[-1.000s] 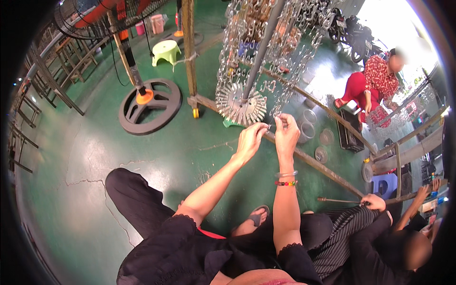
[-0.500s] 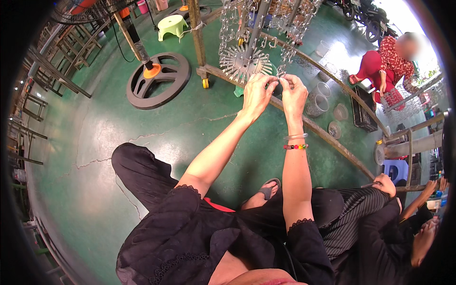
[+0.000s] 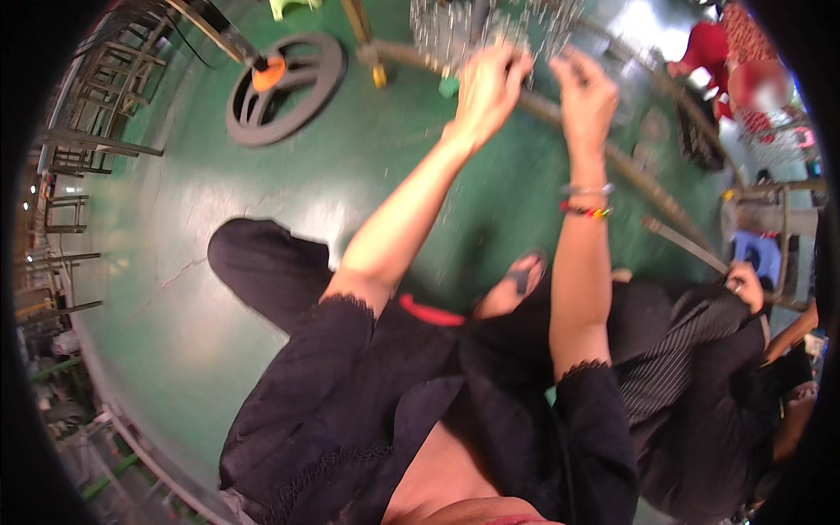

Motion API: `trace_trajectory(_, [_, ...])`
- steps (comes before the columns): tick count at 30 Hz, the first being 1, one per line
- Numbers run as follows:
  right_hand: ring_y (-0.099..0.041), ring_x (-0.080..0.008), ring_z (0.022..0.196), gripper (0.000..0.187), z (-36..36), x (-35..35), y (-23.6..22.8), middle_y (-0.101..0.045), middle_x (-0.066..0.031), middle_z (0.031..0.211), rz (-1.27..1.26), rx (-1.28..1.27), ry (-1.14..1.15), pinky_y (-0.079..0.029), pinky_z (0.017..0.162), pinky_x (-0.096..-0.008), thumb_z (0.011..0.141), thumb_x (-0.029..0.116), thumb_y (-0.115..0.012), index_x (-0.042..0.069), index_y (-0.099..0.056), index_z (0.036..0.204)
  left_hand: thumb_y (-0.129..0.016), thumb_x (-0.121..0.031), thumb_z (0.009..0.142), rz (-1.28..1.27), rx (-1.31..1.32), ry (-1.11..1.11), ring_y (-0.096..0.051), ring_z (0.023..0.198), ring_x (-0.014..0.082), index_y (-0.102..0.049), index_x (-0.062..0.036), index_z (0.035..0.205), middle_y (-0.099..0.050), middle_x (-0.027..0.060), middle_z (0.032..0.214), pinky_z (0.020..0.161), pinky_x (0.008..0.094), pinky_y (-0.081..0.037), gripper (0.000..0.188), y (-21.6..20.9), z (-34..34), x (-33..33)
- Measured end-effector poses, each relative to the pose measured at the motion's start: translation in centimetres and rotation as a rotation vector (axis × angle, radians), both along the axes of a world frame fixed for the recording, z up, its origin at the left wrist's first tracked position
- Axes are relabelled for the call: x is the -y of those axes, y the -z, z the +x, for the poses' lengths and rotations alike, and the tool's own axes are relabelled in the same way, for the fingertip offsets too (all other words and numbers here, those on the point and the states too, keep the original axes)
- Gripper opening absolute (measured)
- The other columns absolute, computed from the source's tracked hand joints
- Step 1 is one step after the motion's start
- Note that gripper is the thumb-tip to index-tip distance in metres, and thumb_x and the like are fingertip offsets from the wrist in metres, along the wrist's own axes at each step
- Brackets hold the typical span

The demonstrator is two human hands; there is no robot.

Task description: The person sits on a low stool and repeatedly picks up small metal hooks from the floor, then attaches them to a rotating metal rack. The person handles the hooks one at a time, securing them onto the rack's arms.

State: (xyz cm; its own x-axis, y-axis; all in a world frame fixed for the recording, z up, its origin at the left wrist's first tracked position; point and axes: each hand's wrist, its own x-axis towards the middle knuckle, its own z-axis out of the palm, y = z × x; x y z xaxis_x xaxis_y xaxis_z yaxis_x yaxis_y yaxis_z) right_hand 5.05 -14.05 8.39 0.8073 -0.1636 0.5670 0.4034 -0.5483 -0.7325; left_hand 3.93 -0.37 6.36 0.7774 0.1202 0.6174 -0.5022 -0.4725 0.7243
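Hanging metal hooks (image 3: pixel 437 31) fill the top of the picture, blurred, on a rack just beyond my hands. My left hand (image 3: pixel 488 94) is in front of them, its fingers pinched together; whatever is between the fingertips is hidden. A short gap to its right, my right hand (image 3: pixel 588 98) is raised with thumb and fingers curled in toward each other. Motion blur keeps me from making out anything small in that pinch. A bracelet of coloured beads (image 3: pixel 584 210) and a pale bangle (image 3: pixel 586 189) circle my right wrist.
A rail of the rack's frame (image 3: pixel 643 179) runs diagonally down to the right. At the left stands a round black base (image 3: pixel 331 92). Someone sits close at my right, a hand (image 3: pixel 745 286) by a long flat strip (image 3: pixel 687 245). A blue stool (image 3: pixel 758 255) is beyond; another person in red (image 3: pixel 707 52) is farther off.
My hands have drawn apart, the right one moving rightward from the left. The whole view has shifted, so the rack and black base now appear higher.
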Motion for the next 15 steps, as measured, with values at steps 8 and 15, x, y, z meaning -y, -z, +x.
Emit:
trace_trajectory(8, [-0.049,-0.0049,0.061,0.039,-5.6,0.5,2.4,-0.065,-0.0043,0.09,0.482,-0.078,-0.195,-0.041,0.054,-0.018,0.086,0.005,-0.062,-0.003,-0.054,0.124,-0.061,-0.012,0.083,0.056,0.14,0.101,-0.06,0.059,0.0278,-0.061,-0.0013,0.082,-0.06,0.0149,0.067,0.057,0.035,-0.046,0.01,0.9,-1.7,1.0])
trace_trajectory(15, [-0.055,-0.0054,0.07,0.032,-7.6,1.7,5.0,-0.067,-0.0052,0.092,0.533,-0.105,-0.169,-0.043,0.058,-0.0179,0.085,0.003,-0.063,-0.005,-0.059,0.116,-0.062,-0.009,0.084,-0.114,-0.105,0.29,-0.059,0.06,0.0129,-0.062,0.0004,0.084,-0.063,0.0094,0.069,0.058,0.027,-0.047,0.01,1.6,-3.5,3.0])
